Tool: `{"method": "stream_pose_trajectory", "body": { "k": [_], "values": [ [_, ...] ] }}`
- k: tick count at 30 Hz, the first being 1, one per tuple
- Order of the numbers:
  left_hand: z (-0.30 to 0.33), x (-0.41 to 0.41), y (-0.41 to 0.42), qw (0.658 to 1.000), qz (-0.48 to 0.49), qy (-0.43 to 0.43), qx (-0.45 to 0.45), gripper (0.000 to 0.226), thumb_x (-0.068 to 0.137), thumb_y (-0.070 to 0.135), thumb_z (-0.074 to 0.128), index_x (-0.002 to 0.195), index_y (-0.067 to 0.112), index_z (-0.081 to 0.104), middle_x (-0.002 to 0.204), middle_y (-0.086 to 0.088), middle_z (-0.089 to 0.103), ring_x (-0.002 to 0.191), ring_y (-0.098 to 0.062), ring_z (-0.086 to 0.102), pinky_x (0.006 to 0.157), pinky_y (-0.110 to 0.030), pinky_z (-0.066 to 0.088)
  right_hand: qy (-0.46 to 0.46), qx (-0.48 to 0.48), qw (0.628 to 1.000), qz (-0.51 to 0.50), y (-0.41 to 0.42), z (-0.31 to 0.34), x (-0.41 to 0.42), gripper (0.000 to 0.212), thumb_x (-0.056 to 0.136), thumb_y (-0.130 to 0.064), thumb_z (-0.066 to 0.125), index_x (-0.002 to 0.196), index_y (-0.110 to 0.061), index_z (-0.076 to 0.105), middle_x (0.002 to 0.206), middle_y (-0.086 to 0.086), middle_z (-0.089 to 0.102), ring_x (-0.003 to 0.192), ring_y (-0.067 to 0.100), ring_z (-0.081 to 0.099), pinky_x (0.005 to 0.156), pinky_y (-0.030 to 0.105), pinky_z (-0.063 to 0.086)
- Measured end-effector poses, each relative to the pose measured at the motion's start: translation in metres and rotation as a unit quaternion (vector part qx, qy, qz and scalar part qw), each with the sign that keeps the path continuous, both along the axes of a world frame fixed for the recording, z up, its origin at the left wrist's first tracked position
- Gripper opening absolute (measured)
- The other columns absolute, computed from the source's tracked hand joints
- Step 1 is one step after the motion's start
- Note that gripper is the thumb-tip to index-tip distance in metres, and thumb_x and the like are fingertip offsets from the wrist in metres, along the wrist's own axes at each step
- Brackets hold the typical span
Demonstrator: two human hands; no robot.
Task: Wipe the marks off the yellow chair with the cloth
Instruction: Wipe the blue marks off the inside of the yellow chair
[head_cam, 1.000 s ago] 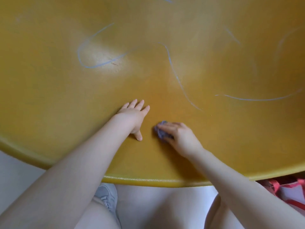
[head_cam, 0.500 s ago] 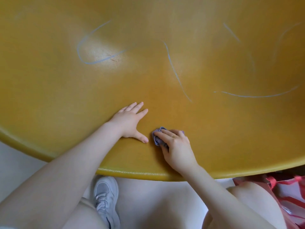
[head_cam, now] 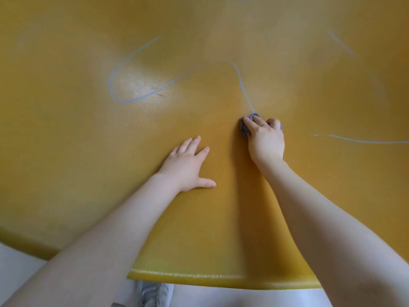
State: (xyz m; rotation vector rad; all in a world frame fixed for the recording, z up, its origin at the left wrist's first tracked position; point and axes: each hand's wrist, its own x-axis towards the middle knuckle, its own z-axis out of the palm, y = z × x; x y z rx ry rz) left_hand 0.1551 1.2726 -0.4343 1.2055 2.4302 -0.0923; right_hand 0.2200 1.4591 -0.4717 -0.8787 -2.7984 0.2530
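The yellow chair [head_cam: 66,173] fills nearly the whole view as a broad curved seat. Pale blue marks run over it: a loop mark [head_cam: 124,94] at the upper left, a wavy line [head_cam: 242,85] in the middle, a long stroke [head_cam: 365,141] at the right and a faint one [head_cam: 340,44] at the upper right. My right hand [head_cam: 265,140] presses a small bunched blue-grey cloth [head_cam: 252,117] on the lower end of the wavy line. My left hand [head_cam: 188,165] lies flat on the seat, fingers spread, left of the cloth.
The chair's rounded front edge [head_cam: 221,278] runs along the bottom. Below it are a pale floor [head_cam: 13,267] and a grey-white shoe [head_cam: 155,293].
My right hand has slid the cloth away from the front edge and to the right, up to the wavy line's lower end. The lowest part of that line no longer shows. My left hand stayed planted.
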Motion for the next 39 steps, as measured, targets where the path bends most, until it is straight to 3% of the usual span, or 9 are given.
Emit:
{"method": "stream_pose_trajectory", "body": {
  "k": [5,10,14,17,22,28,31,36,39],
  "values": [
    [-0.005,-0.017,0.021,0.999,-0.028,0.015,-0.009,0.117,0.065,0.071,0.062,0.149,0.023,-0.004,0.155,-0.005,-0.021,0.144,-0.019,-0.014,0.116,-0.034,-0.004,0.075,0.032,0.992,0.099,-0.059,0.000,0.057,0.018,0.080,-0.013,0.064,0.096,-0.019,0.067,0.094,-0.005,0.072,0.074,0.029,0.055,0.058,0.026,0.046],
    [-0.008,-0.025,0.023,0.999,-0.036,0.008,0.001,0.123,0.060,0.073,0.063,0.149,0.024,-0.005,0.155,-0.004,-0.022,0.143,-0.018,-0.015,0.116,-0.034,-0.005,0.061,0.021,0.981,0.182,-0.062,-0.001,0.069,0.020,0.078,-0.018,0.059,0.093,-0.023,0.070,0.099,-0.002,0.072,0.070,0.028,0.058,0.052,0.027,0.051],
    [-0.014,-0.026,0.022,0.999,-0.036,0.013,0.012,0.124,0.059,0.074,0.063,0.149,0.025,-0.006,0.154,-0.002,-0.023,0.143,-0.016,-0.016,0.116,-0.032,-0.007,0.054,0.065,0.983,0.163,-0.023,-0.002,0.034,0.025,0.081,-0.025,0.052,0.096,-0.020,0.071,0.100,0.004,0.072,0.066,0.030,0.058,0.052,0.028,0.050],
    [-0.017,-0.029,0.021,0.999,-0.032,0.002,0.018,0.124,0.058,0.074,0.063,0.149,0.027,-0.007,0.154,0.000,-0.026,0.143,-0.015,-0.018,0.115,-0.032,-0.009,0.033,0.097,0.988,0.120,0.015,0.000,0.008,0.023,0.083,-0.019,0.063,0.106,-0.020,0.068,0.110,0.005,0.069,0.077,0.034,0.056,0.056,0.029,0.046],
    [-0.016,-0.029,0.021,0.999,-0.036,-0.005,0.000,0.123,0.060,0.075,0.061,0.148,0.027,-0.010,0.152,0.000,-0.029,0.142,-0.016,-0.020,0.115,-0.033,-0.011,0.008,0.007,1.000,-0.024,0.061,0.017,0.001,0.031,0.095,-0.020,0.047,0.124,-0.025,0.056,0.130,-0.003,0.055,0.107,0.032,0.039,0.072,0.037,0.043],
    [-0.005,-0.023,0.024,0.999,-0.022,-0.004,-0.035,0.123,0.061,0.074,0.062,0.148,0.026,-0.011,0.153,-0.001,-0.027,0.143,-0.017,-0.018,0.116,-0.035,-0.007,0.020,-0.082,0.990,0.112,-0.038,0.010,0.070,0.028,0.082,-0.012,0.058,0.105,-0.023,0.070,0.114,0.002,0.068,0.078,0.031,0.047,0.073,0.032,0.043],
    [0.003,-0.016,0.028,0.997,-0.011,0.000,-0.071,0.120,0.065,0.072,0.061,0.148,0.025,-0.011,0.154,-0.003,-0.026,0.143,-0.019,-0.015,0.117,-0.038,-0.002,0.004,-0.136,0.967,0.214,-0.084,0.020,0.113,0.023,0.081,-0.024,0.056,0.098,-0.025,0.072,0.104,-0.001,0.071,0.066,0.027,0.050,0.071,0.023,0.036],
    [0.011,0.012,0.018,0.999,-0.019,0.016,-0.032,0.088,0.085,0.055,0.053,0.150,0.025,0.001,0.157,-0.003,-0.014,0.145,-0.022,-0.004,0.116,-0.037,0.007,-0.004,-0.149,0.953,0.262,-0.067,0.025,0.116,0.023,0.082,-0.025,0.059,0.099,-0.019,0.072,0.104,0.004,0.072,0.070,0.026,0.057,0.069,0.023,0.033],
    [0.011,0.032,0.007,0.999,-0.034,-0.035,-0.005,0.077,0.090,0.053,0.046,0.150,0.027,0.006,0.158,0.000,-0.007,0.145,-0.019,0.000,0.115,-0.036,0.012,-0.019,-0.088,0.972,0.217,-0.020,0.009,0.094,0.026,0.083,-0.031,0.052,0.102,-0.023,0.068,0.113,-0.001,0.068,0.090,0.027,0.061,0.075,0.030,0.040]
  ]
}}
